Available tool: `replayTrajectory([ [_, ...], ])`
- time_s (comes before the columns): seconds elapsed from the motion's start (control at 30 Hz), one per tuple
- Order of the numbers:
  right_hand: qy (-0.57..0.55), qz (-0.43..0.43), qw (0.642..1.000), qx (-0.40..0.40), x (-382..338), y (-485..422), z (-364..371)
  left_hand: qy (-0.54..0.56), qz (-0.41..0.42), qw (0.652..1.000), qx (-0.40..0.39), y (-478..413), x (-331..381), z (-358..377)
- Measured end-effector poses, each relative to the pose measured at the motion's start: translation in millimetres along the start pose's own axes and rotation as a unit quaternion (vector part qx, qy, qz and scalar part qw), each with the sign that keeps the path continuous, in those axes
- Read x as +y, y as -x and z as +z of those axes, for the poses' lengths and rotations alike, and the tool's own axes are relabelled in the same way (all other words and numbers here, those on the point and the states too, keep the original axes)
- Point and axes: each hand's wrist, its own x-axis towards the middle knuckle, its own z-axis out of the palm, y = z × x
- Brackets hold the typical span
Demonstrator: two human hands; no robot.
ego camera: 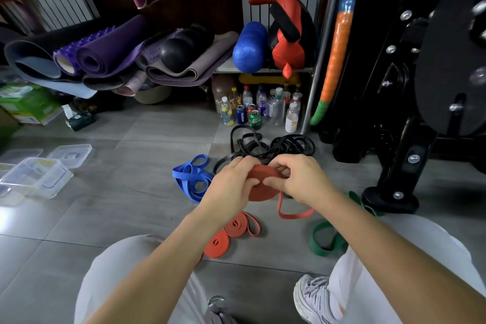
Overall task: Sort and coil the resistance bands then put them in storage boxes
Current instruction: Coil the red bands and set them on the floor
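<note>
A person seated on the tiled floor is winding an orange band [263, 184] into a coil above the floor, the left hand [231, 184] and right hand [297, 179] both pinched shut on it so the turns are not springing loose; its free tail is hanging at 5 o'clock. Two finished orange coils [226, 234] are lying at 6 o'clock, blue bands [192, 176] at 9, a black tangle [265, 147] at 12. The clear storage boxes [39, 173] are waiting across bare floor at far 9 o'clock

Probably a home gym: yoga mats [105, 55], black weight machine [410, 60].
</note>
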Motion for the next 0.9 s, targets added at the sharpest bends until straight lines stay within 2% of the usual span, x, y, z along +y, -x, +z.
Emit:
replayTrajectory([
  [0.1,-0.009,-0.004,1.0,0.024,1.1,0.1,-3.1,0.044,-0.005,0.997,0.055,-1.5,1.5,-2.3],
  [0.3,-0.124,0.012,0.991,0.056,1.9,-0.4,-6.3,0.149,-0.048,0.979,0.127,-4.9,7.4,-14.5],
  [0.57,-0.287,-0.006,0.957,0.049,-6.8,0.6,-10.5,0.295,-0.104,0.938,0.147,-6.3,4.7,-19.3],
  [0.63,-0.293,-0.007,0.955,0.053,-5.9,-0.2,-10.8,0.314,-0.121,0.931,0.143,-7.2,3.0,-18.1],
  [0.7,-0.27,-0.003,0.961,0.059,-4.5,-0.9,-9.4,0.286,-0.123,0.94,0.138,-6.4,2.9,-17.1],
  [0.73,-0.249,-0.001,0.966,0.063,-3.6,-1.2,-7.8,0.233,-0.106,0.956,0.142,-5.2,3.1,-16.8],
  [0.8,-0.184,0.001,0.98,0.071,-1.5,-1.5,-3.5,0.078,-0.021,0.987,0.139,-1.9,4.6,-15.7],
  [0.9,-0.103,-0.012,0.993,0.054,0.1,-0.4,0.8,-0.113,0.1,0.985,0.079,3.1,5.8,-9.1],
])
